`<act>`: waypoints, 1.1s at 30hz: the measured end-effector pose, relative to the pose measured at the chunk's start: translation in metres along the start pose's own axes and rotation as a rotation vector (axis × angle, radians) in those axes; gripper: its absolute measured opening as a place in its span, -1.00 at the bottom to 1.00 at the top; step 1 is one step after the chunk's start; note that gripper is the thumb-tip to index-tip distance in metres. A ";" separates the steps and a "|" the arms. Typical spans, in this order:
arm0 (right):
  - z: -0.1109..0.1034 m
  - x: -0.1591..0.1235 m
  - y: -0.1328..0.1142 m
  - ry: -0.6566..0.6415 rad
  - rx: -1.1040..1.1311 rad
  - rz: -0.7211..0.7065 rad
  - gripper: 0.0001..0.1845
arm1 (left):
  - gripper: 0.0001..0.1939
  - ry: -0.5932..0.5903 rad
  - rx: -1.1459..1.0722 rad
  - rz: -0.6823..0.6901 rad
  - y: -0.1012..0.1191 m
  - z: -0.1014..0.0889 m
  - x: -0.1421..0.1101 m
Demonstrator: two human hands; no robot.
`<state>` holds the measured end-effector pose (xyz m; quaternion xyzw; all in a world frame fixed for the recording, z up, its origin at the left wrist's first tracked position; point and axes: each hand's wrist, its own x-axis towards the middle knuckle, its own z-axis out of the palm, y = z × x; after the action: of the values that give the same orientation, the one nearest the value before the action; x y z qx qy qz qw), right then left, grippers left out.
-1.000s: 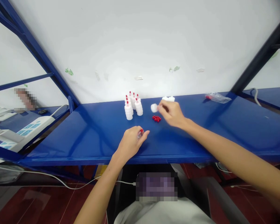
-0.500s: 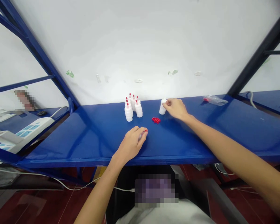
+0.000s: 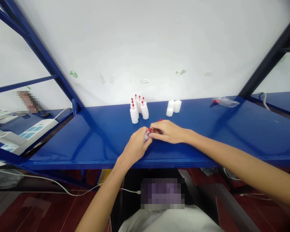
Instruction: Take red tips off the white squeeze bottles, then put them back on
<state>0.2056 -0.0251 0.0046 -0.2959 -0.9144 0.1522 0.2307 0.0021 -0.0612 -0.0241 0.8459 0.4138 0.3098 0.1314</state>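
My left hand (image 3: 136,143) is closed around a small squeeze bottle (image 3: 146,135) with a pale nozzle; its body is mostly hidden in the palm. A red tip cap (image 3: 149,130) sits at the nozzle's end. Bent over from the right, my right hand (image 3: 168,131) has its thumb and fingertips closed at this red tip. Behind the right hand, a bit of the small red caps pile (image 3: 160,120) peeks out; the hand covers the remainder. Farther back on the left, several white bottles with red tips (image 3: 134,115) stand upright in a tight group.
Short white cylindrical pieces (image 3: 177,106) stand at the back, right of the bottles. A clear plastic bag (image 3: 226,102) with something red in it lies at the back right. Blue frame posts (image 3: 263,61) flank the blue table (image 3: 91,138). Left of it is a white power strip (image 3: 31,135).
My right hand set a white piece down among the other white pieces at the back, then came forward and left to the bottle's red tip. My left hand stayed near its place, holding the bottle.
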 end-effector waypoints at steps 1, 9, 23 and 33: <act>0.005 0.002 -0.005 0.003 0.000 -0.024 -0.62 | -0.83 -0.008 -0.008 0.001 -0.001 0.000 0.000; 0.005 -0.001 -0.004 -0.010 0.010 -0.041 -0.67 | -0.78 -0.038 0.011 0.044 0.001 -0.001 0.001; 0.006 0.003 -0.011 -0.040 0.206 -0.034 -0.64 | -0.83 -0.021 0.096 0.129 0.003 -0.002 -0.002; -0.024 -0.004 0.026 0.045 -0.295 0.315 -0.75 | -0.86 -0.021 0.031 0.032 0.007 -0.003 -0.002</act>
<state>0.2327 -0.0036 0.0125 -0.4688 -0.8640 0.0443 0.1786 0.0037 -0.0671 -0.0189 0.8575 0.4037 0.2965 0.1176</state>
